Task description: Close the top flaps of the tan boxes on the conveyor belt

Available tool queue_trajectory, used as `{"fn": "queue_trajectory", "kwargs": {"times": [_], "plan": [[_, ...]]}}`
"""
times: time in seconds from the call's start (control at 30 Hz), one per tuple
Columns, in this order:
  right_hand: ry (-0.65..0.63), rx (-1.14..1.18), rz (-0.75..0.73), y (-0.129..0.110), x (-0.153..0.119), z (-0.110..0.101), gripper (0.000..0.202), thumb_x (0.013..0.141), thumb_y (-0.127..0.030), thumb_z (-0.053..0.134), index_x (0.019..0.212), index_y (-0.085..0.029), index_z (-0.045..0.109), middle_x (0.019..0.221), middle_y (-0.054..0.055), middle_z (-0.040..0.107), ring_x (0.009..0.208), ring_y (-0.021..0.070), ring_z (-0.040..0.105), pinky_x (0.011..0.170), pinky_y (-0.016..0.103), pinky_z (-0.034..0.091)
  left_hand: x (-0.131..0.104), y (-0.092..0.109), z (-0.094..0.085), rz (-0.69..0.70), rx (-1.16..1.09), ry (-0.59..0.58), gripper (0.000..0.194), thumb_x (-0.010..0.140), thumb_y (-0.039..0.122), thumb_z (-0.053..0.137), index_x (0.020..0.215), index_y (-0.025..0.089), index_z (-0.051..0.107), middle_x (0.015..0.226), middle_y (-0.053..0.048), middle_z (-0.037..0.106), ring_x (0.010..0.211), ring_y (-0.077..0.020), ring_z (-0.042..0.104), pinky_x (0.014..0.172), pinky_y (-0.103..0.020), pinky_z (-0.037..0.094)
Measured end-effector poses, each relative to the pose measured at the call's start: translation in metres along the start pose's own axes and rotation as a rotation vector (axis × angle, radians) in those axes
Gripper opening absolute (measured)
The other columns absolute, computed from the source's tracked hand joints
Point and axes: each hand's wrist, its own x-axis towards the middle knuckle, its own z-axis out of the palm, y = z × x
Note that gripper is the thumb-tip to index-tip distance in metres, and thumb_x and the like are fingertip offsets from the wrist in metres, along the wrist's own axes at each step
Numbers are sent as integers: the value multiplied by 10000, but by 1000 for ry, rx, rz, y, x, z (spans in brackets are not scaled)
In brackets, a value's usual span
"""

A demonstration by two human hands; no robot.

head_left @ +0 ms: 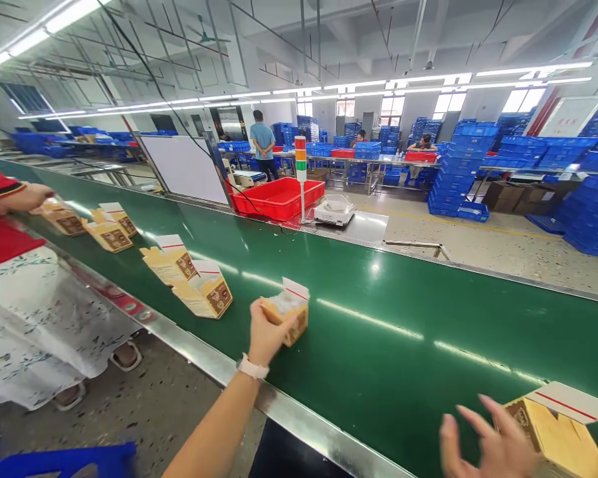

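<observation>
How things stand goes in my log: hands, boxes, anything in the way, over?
Left hand gripping open box. Right hand open by nearer box, contact unclear. More boxes leftward on belt.

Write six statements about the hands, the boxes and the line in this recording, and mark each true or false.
1. The left hand holds an open box with something white inside. True.
2. The left wrist is bare. False: a pale band circles it.
3. The right hand has its fingers apart near the lower-right box. True.
4. The belt is green. True.
5. The red bin stands on the belt. False: it stands beyond the belt's far edge.
6. The signal light is all one colour. False: it has red, orange and green sections.
</observation>
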Motion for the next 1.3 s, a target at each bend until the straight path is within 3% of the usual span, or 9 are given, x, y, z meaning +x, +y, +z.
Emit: {"fn": "queue_trajectory", "kwargs": {"times": [0.13, 0.27, 0.47, 0.7, 0.83, 0.93, 1.1, 1.2, 1.3], "plan": [[-241, 246, -210, -69, -6, 39, 454, 924, -199, 513, 1374, -192, 448, 1323, 137, 531, 1208, 293, 530, 941, 438, 489, -89, 6, 38, 130, -158, -354, 580, 596, 297, 785, 1082, 202, 482, 984, -37, 591, 865, -205, 647, 794, -367, 557], [-311, 290, -146, -77, -11, 58, 603, 946, -309, 492, 1501, -191, 285, 1457, 151, 438, 1307, 327, 461, 972, 515, 488, -137, 7, 47, 322, -241, -508, 639, 692, 368, 791, 1228, 221, 476, 1248, -122, 558, 1116, -271, 595, 936, -417, 510], [-439, 218, -99, -62, -6, 57, 523, 869, -361, 611, 1368, -272, 481, 1359, 118, 567, 1262, 408, 480, 956, 684, 421, -112, 7, 44, 659, -156, -784, 431, 920, 400, 545, 1329, 270, 505, 1298, -117, 606, 1218, -292, 522, 984, -485, 432], [-755, 175, 0, -66, 35, 39, 222, 806, -340, 691, 1028, -355, 690, 1004, 38, 722, 1037, 372, 591, 932, 830, 272, -87, 28, 58, 809, 49, -1048, 215, 899, 403, 543, 922, 303, 732, 940, -44, 748, 1005, -276, 579, 872, -439, 387], [-723, 214, -16, -59, 43, 33, 63, 814, -367, 682, 868, -364, 715, 841, 17, 722, 864, 334, 625, 877, 799, 354, -92, 39, 71, 765, 45, -1054, 331, 916, 372, 463, 712, 283, 708, 756, -51, 709, 913, -266, 565, 853, -435, 383], [-484, 381, 18, -55, 29, 37, 149, 886, -318, 576, 895, -322, 724, 948, 44, 723, 909, 296, 640, 872, 586, 501, -99, 48, 81, 736, 45, -1039, 366, 907, 327, 467, 604, 260, 661, 695, -49, 681, 814, -245, 535, 793, -415, 381], [-13, 491, 555, -53, -3, 47, 214, 825, -427, 658, 771, -221, 669, 1052, 105, 640, 1010, 277, 613, 892, 439, 514, -118, 52, 90, 526, -14, -1116, 310, 892, 305, 491, 625, 238, 633, 729, -45, 666, 715, -211, 511, 756, -387, 382], [15, 593, 900, -48, -6, 48, 335, 691, -492, 733, 723, -228, 529, 953, 70, 598, 954, 263, 611, 828, 411, 539, -131, 47, 96, 265, -79, -1072, 70, 815, 259, 558, 764, 215, 579, 874, -46, 635, 785, -203, 536, 793, -375, 413], [-16, 658, 1027, -39, -1, 44, 375, 666, -452, 717, 874, -240, 488, 886, 38, 603, 854, 236, 641, 719, 377, 573, -136, 47, 104, -64, -122, -963, 311, 684, 163, 668, 934, 206, 487, 923, -26, 576, 802, -169, 540, 800, -336, 449]]}}
